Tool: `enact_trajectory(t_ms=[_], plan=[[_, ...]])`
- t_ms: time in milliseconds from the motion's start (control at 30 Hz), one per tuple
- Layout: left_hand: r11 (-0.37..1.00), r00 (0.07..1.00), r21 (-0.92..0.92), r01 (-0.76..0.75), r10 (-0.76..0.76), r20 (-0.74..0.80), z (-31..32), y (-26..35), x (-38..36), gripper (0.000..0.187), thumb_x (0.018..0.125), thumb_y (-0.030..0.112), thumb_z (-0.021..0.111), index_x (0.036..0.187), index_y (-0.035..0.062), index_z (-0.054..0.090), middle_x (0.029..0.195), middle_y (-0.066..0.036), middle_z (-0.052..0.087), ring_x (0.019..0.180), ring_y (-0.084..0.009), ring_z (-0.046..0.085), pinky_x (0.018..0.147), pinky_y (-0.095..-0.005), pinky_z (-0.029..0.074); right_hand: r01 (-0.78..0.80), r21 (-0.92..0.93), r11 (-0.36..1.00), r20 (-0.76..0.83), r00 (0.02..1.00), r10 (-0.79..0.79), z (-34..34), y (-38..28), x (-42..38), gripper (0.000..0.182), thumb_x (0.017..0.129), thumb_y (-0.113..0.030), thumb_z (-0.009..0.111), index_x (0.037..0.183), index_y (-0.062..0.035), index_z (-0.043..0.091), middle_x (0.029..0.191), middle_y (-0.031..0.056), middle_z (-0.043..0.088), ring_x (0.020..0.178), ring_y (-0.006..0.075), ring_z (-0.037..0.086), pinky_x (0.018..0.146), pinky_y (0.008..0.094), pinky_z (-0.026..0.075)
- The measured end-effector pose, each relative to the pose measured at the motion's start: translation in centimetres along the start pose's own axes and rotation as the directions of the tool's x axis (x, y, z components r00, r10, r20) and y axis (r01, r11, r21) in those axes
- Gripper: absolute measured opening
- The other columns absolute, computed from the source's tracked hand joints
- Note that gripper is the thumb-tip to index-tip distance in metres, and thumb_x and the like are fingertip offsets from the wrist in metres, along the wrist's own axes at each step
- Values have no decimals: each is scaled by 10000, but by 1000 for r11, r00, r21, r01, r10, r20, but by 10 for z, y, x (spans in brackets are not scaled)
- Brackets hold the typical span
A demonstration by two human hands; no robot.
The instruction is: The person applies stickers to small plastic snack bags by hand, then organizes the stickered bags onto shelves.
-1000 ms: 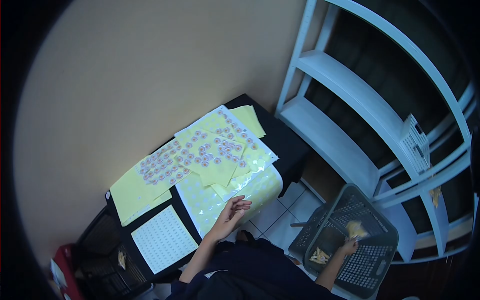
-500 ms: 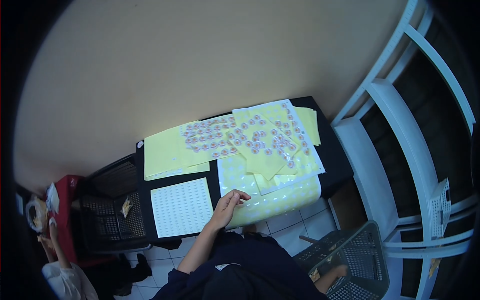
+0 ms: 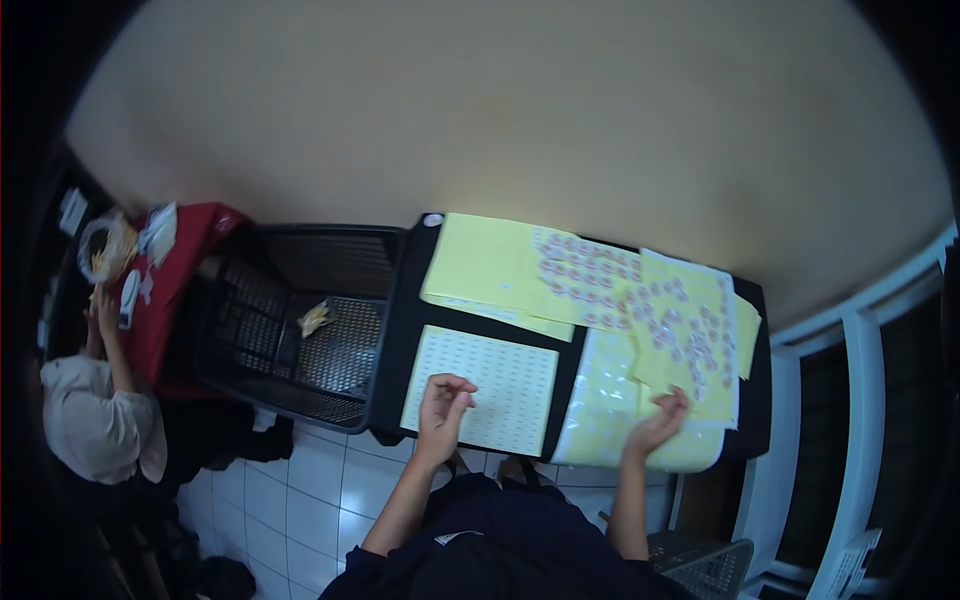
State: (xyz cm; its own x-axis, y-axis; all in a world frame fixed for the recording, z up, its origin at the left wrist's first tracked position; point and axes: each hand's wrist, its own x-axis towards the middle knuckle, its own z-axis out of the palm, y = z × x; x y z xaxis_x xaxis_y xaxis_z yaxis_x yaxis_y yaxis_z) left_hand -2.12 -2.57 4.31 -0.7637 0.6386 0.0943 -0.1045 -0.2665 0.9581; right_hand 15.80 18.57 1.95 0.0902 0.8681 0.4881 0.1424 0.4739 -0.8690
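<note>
My left hand (image 3: 444, 408) hovers over the left edge of a white sheet (image 3: 500, 390) printed with rows of small labels. Its fingers are loosely bent, the thumb a little apart, with nothing visible between them. Above the front of the yellow sheets on the right is my right hand (image 3: 660, 420), fingers bent and slightly apart, no object visible in it. Beyond it, small round red-and-white stickers (image 3: 690, 345) cover overlapping yellow sheets. A plain yellow sheet (image 3: 480, 260) lies at the back left of the black table (image 3: 398, 370).
Left of the table, a black crate (image 3: 375, 330) holds a pale yellowish bundle (image 3: 314, 319). At far left, a person (image 3: 95, 420) reaches over a red-covered table (image 3: 190, 255). A grey-green basket (image 3: 700, 560) stands low right, near white shelving (image 3: 860, 400).
The view has swung left, showing more of the crate and red table. My left hand is now over the label sheet; my right hand has come up from the basket to the yellow sheets.
</note>
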Motion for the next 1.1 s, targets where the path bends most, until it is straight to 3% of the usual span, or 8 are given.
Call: enact_trajectory(t_ms=[67, 133, 200, 233, 433, 600, 1000, 1100], plan=[[997, 980, 58, -60, 70, -187, -42, 9, 0, 133, 844, 13, 461, 969, 23, 418, 879, -73, 517, 762, -100, 495, 683, -216, 415, -257, 144, 956, 336, 921, 197, 59, -60, -41, 201, 892, -129, 379, 931, 16, 513, 679, 49, 486, 638, 115, 451, 641, 269, 385], [995, 941, 80, -55, 78, -330, -85, 16, 1, 122, 849, 25, 461, 966, 27, 425, 872, -56, 523, 724, -74, 484, 660, -195, 408, 22, 177, 984, 666, 734, -136, 97, -70, -84, 96, 809, -42, 476, 725, -7, 508, 763, 117, 562, 688, 176, 523, 670, 303, 410], [993, 902, 117, -14, 63, -427, -133, 17, 4, 130, 854, 50, 473, 977, 31, 435, 866, -44, 528, 717, -70, 491, 658, -191, 408, 122, 210, 970, 881, 407, -242, 130, -118, -115, 105, 746, -70, 564, 837, -20, 548, 834, 88, 582, 831, 247, 555, 807, 345, 393], [992, 899, 123, -15, 67, -433, -154, 19, 10, 130, 854, 50, 473, 977, 31, 435, 866, -44, 528, 717, -70, 491, 658, -191, 408, 159, 210, 965, 955, 177, -237, 142, -133, -130, 265, 736, -148, 599, 970, -34, 551, 945, 102, 568, 961, 284, 519, 895, 393, 352], [762, 914, 546, 349, -148, -379, -286, 6, 61, 243, 812, 110, 554, 1004, -7, 465, 924, -87, 555, 802, -134, 547, 710, -244, 438, 459, 201, 865, 973, -195, -122, 186, -155, -202, 710, 621, -306, 714, 1218, -73, 408, 1322, 199, 262, 1268, 363, 170, 1006, 548, 126], [450, 886, 764, 461, -277, -372, -393, -77, 120, 446, 703, 175, 630, 1069, -7, 452, 1110, -180, 492, 1025, -327, 483, 846, -380, 404, 533, 91, 841, 993, -107, -40, 199, -162, -221, 658, 604, -242, 712, 1187, -97, 446, 1316, 153, 302, 1260, 322, 218, 1002, 539, 138], [-395, 745, 864, 311, -463, -480, -474, -177, 195, 893, 663, 353, 695, 1320, 45, 174, 1390, -146, 138, 1291, -277, 132, 1033, -396, 220, 515, 5, 857, 992, 106, -70, 203, -158, -226, 351, 657, -116, 609, 1007, -98, 592, 1185, 83, 472, 1203, 255, 352, 1015, 482, 208], [-386, 676, 853, 351, -526, -516, -488, -211, 188, 944, 663, 352, 694, 1344, 53, 112, 1410, -123, 67, 1300, -282, 85, 1041, -424, 190, 498, -27, 867, 992, 121, -38, 205, -160, -226, 320, 651, -91, 600, 971, -95, 609, 1155, 69, 497, 1184, 240, 381, 1012, 477, 220]])
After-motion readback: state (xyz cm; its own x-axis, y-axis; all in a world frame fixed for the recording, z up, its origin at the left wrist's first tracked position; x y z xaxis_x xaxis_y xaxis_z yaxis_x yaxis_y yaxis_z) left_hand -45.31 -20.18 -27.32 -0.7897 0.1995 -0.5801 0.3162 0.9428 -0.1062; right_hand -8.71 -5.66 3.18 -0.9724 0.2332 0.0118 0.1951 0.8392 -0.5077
